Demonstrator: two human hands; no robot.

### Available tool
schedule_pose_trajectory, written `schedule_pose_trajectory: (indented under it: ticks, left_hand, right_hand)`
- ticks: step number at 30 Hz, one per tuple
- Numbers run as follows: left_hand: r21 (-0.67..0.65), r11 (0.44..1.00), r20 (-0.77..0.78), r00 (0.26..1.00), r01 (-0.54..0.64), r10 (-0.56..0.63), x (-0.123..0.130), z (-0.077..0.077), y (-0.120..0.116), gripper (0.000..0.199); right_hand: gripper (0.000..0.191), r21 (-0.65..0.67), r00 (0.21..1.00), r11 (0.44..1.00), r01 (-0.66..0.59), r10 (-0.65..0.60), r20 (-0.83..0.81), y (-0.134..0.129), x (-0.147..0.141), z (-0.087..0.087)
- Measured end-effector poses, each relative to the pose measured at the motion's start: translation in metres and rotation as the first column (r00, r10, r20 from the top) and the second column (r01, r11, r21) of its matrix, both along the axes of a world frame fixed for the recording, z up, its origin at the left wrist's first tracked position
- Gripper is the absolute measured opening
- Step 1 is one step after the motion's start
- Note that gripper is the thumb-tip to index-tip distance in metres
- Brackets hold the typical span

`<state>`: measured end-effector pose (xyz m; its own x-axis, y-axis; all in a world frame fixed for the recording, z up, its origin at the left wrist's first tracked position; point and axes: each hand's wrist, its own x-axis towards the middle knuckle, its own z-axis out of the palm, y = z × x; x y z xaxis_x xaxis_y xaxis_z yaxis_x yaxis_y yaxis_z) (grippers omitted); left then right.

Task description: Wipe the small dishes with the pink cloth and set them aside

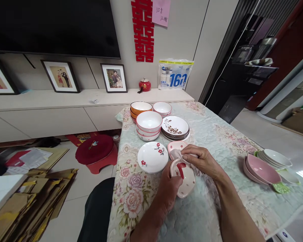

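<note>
My left hand grips a small cream dish with pinkish dots and a red bow-like mark, the thumb over its rim and inner face. My right hand is closed on a pale cloth, which is bunched at the dish's far edge. Just behind them, partly hidden by the cloth, lies a pink dotted dish. To the left is a white plate with red flowers. Farther back stand a stack of white bowls with red rims and a stack of brown-flowered plates.
The table has a quilted floral cover. Behind the front bowls are orange bowls and a smaller white bowl. Pink bowls and white dishes sit at right. A red stool and flattened cardboard are at left.
</note>
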<state>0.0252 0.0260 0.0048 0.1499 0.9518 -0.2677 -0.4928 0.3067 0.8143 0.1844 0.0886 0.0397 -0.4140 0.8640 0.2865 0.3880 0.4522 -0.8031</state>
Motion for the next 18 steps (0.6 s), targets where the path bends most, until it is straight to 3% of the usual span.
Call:
schedule_pose_trajectory:
  ticks: [5,14,18]
  left_hand:
    - [0.012,0.999,0.006,0.999,-0.036,0.036,-0.003,-0.001,-0.001,0.038]
    - [-0.027,0.991,-0.041,0.991,0.128,-0.129,0.001,0.005,-0.002,0.034]
    - [-0.017,0.994,-0.050,0.993,0.107,-0.108,0.002,0.003,-0.001,0.036]
  right_hand:
    - [0.019,-0.005,0.997,0.998,0.064,-0.064,-0.040,0.001,0.005,-0.006]
    - [0.019,0.197,0.979,0.964,-0.179,0.155,0.131,-0.013,-0.011,0.008]
    - [0.019,0.203,0.979,0.966,-0.158,0.126,0.163,-0.017,-0.011,0.008]
